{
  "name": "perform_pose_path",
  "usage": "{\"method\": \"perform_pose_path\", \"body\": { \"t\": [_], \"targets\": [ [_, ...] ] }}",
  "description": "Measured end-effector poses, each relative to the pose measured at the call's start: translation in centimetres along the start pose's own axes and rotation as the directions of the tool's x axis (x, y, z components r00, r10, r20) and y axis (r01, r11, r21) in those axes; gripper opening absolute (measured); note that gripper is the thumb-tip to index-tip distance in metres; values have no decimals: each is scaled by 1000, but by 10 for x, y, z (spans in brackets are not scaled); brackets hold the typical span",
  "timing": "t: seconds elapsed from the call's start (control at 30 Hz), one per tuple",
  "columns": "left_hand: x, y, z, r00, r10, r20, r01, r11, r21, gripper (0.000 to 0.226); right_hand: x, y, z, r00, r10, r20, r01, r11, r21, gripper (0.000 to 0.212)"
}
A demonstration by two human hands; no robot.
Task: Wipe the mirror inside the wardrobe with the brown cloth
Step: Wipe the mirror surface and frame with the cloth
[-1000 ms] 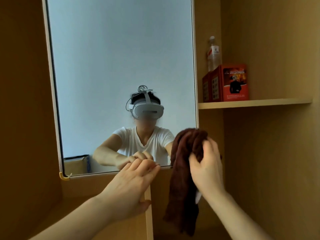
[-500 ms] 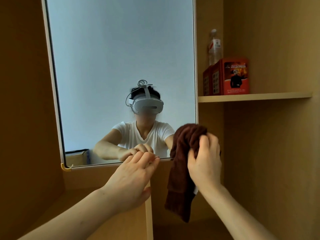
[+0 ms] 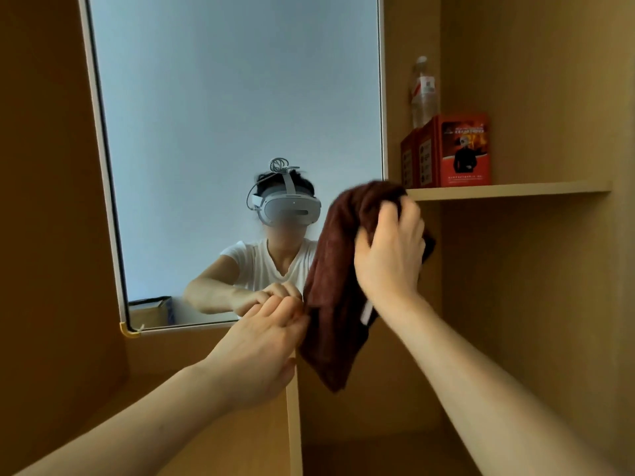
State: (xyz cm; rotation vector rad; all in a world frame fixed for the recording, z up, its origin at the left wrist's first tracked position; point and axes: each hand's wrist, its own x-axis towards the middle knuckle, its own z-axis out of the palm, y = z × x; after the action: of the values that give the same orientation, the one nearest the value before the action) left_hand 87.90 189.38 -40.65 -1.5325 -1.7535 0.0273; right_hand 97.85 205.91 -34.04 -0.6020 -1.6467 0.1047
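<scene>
right hand [image 3: 388,259] gripping brown cloth [image 3: 330,304] at mirror [image 3: 223,97] corner, left hand [image 3: 261,348] touching its bottom edge

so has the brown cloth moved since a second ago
Yes, upward: the brown cloth, gripped by the right hand, hung below the shelf edge and now reaches it.

Quick count for you:
- mirror [image 3: 223,97]: one
- brown cloth [image 3: 330,304]: one
- your hands: two, left hand [image 3: 261,352] and right hand [image 3: 391,255]
- shelf [image 3: 515,190]: one
- at shelf's left end: one clear bottle [image 3: 423,94], one red box [image 3: 460,149] for sure, maybe second behind it, can't tell
- yellow corner guard [image 3: 129,333] at mirror's bottom-left corner: one
</scene>
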Motion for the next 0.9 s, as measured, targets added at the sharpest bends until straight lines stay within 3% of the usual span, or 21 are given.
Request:
{"method": "perform_pose_path", "body": {
  "t": [0.13,0.23,0.3,0.4,0.5,0.57,0.67,0.73,0.77,0.8,0.83,0.9],
  "targets": [
    [2,-1,-3,999,-28,39,31,995,-91,67,-74,41,5,988,-50,147,63,995,-82,33],
    [-5,-3,-4,991,-117,63,131,940,-316,61,-100,61,0,963,-144,230,184,970,-162,37],
    [-20,-7,-4,977,-212,7,196,889,-415,52,-107,65,-4,939,-260,226,299,941,-158,33],
    [-57,-19,-4,890,-451,-71,352,778,-520,27,-118,55,5,844,-468,262,504,859,-89,24],
    [-87,-32,-10,761,-647,-53,515,651,-558,13,-126,47,20,851,-451,270,483,873,-63,19],
    [-104,-40,-11,637,-770,44,638,494,-591,13,-125,45,23,867,-413,279,446,893,-66,30],
    [-122,-61,-6,316,-925,210,753,111,-648,13,-121,49,20,852,-446,276,476,878,-50,36],
    [-124,-82,-2,95,-944,315,667,-174,-724,16,-119,48,19,843,-458,283,490,870,-50,38],
    [-121,-92,-2,31,-922,387,551,-307,-776,19,-119,47,18,845,-453,285,486,872,-56,39],
    [-115,-101,-2,25,-888,459,408,-410,-816,20,-119,46,17,850,-445,283,479,876,-62,39],
    [-107,-109,-2,66,-853,518,263,-486,-833,20,-119,43,17,852,-441,282,475,877,-65,39],
    [-93,-116,-4,197,-802,564,112,-553,-826,25,-120,34,17,848,-453,276,481,876,-41,40]
  ]
}}
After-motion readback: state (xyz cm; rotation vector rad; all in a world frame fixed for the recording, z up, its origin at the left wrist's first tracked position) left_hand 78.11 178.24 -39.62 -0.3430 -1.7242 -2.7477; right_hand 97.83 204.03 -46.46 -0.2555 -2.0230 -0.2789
